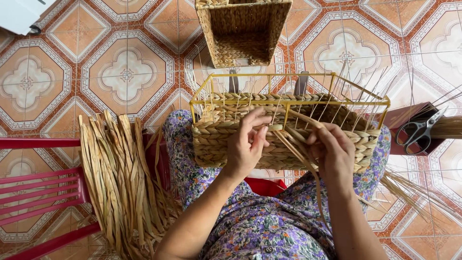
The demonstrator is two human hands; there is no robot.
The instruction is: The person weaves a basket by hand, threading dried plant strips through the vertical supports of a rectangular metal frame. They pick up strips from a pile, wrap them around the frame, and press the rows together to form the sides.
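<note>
The half-woven basket [284,139] rests on the lap in its yellow wire frame [288,102]; left hand [248,144] fingers pinch the strand [293,139] at the rim; right hand [332,151], nearer its tail, closes round it, running down-right.

Half-woven basket [284,139] on lap — straw bundle [122,178] left, scissors [419,131] apparently right.

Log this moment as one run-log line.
left hand: on half-woven basket | right hand: holding straw strands | yellow wire frame inside basket
</note>
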